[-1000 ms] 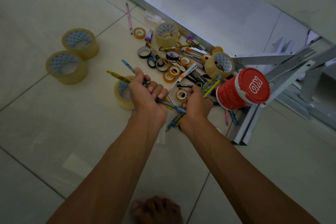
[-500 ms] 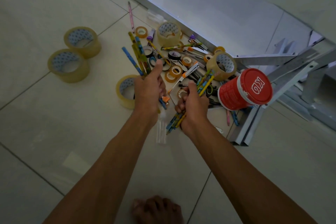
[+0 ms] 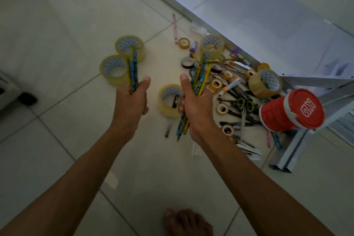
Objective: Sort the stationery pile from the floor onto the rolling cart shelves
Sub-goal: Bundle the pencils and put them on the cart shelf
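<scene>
My left hand (image 3: 130, 105) grips a few blue and yellow pencils (image 3: 133, 71) upright, raised above the floor. My right hand (image 3: 197, 109) grips a thicker bundle of pencils (image 3: 201, 74), their ends sticking out above and below the fist. The stationery pile (image 3: 233, 90) lies on the tiled floor to the right of my right hand: pens, a marker, green-handled scissors (image 3: 244, 104) and several small tape rolls. Three big clear tape rolls (image 3: 170, 99) (image 3: 113, 70) (image 3: 130, 46) stand around and between my hands.
A red tub with a red lid (image 3: 291, 111) lies on its side at the right of the pile, against white metal rails (image 3: 291, 151). A pink pencil (image 3: 174, 28) lies apart near the wall. A dark caster (image 3: 26, 98) shows at the left edge. My bare foot (image 3: 185, 222) is at bottom centre.
Both hands have lifted away from the pile and drawn apart, each carrying its pencils, now held upright. The view has shifted so the pile sits further right.
</scene>
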